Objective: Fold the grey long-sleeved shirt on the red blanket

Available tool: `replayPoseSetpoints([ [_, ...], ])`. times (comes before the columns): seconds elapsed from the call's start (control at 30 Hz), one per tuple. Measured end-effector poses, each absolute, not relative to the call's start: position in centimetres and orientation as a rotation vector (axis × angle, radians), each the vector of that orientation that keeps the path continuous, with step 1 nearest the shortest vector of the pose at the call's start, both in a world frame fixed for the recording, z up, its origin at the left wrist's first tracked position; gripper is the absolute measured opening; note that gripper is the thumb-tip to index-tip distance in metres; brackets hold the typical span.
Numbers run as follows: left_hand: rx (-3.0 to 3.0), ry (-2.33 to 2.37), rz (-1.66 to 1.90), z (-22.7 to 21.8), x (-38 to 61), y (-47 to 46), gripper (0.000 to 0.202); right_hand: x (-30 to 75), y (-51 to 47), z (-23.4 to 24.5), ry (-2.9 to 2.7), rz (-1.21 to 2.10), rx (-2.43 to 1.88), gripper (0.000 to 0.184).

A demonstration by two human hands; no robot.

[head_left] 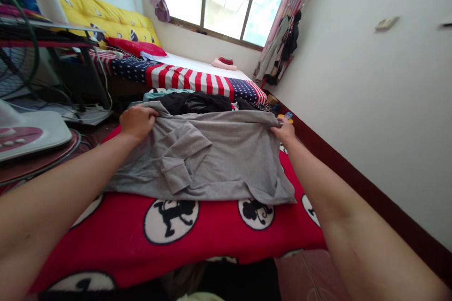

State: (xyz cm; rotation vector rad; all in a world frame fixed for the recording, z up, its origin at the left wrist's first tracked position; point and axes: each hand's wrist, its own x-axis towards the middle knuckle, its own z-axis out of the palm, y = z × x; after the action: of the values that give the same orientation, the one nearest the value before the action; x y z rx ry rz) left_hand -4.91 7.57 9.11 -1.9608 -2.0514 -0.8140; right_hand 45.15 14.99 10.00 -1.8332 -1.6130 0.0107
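At the far left stands a white appliance base with a pink panel on its upper face. Behind it, a yellow cushion leans along the wall, above a bed with a striped and starred cover.

The left hand is positioned at the far left part of a grey garment; its fingers grasp the fabric edge. The garment lies spread across a red blanket printed with black figures in pale circles. One sleeve is folded over the garment body, left of centre, with the cuff directed toward the near edge. A pile of dark clothes is located just beyond the far edge.

The right hand is at the far right corner; its fingers pinch the fabric there. A blue and yellow object shows just beyond this hand. Further back, clothes hang beside the right wall.
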Motion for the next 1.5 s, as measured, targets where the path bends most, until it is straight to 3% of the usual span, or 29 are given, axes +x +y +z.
replayPoseSetpoints([
  [0.1, -1.915, -2.078, -0.730, 8.6, -5.6, 6.6, 0.042, 42.9, 14.1, 8.7, -1.573, 0.084, -1.782, 0.077],
  [0.2, -1.969, -1.897, -0.714, 6.5, -4.7, 4.9, 0.048, 42.8, 11.5, 6.7, -1.601, 0.137, -1.842, 0.054],
  [0.27, -2.078, -1.768, -0.739, 5.0, -3.7, 3.1, 0.043, 43.7, 9.1, 5.7, -1.592, 0.122, -1.895, 0.035],
  [0.33, -2.199, -1.691, -0.820, 3.8, -3.0, 1.0, 0.037, 44.7, 6.4, 5.1, -1.569, 0.101, -1.943, 0.027],
  [0.47, -2.399, -1.607, -1.038, 2.4, -3.3, -4.0, 0.032, 45.8, 0.4, 4.6, -1.644, 0.097, -1.781, 0.032],
  [0.73, -2.485, -1.665, -0.757, 0.6, -6.5, -7.9, 0.048, 45.5, -6.3, 1.5, -2.189, -0.003, -1.357, 0.041],
  [0.87, -2.418, -1.686, -0.716, 1.0, -6.7, -6.5, 0.035, 45.4, -5.2, 0.9, -2.094, -0.077, -1.317, 0.036],
  [1.03, -2.466, -1.676, -0.618, 3.7, -7.7, -6.2, 0.029, 47.8, -5.3, 4.2, -1.988, -0.139, -1.279, 0.028],
  [1.23, -2.439, -1.713, -0.624, 6.3, -9.1, -6.9, 0.025, 50.7, -7.7, 4.9, -2.113, -0.159, -1.356, 0.030],
  [1.4, -2.646, -1.740, -0.382, 5.7, -9.0, -7.8, 0.022, 50.6, -9.5, 3.6, -2.420, 0.029, -1.386, 0.041],
  [1.5, -2.734, -1.794, -0.227, 6.0, -9.1, -7.9, 0.022, 50.1, -9.6, 5.0, -2.414, 0.238, -1.569, 0.036],
])
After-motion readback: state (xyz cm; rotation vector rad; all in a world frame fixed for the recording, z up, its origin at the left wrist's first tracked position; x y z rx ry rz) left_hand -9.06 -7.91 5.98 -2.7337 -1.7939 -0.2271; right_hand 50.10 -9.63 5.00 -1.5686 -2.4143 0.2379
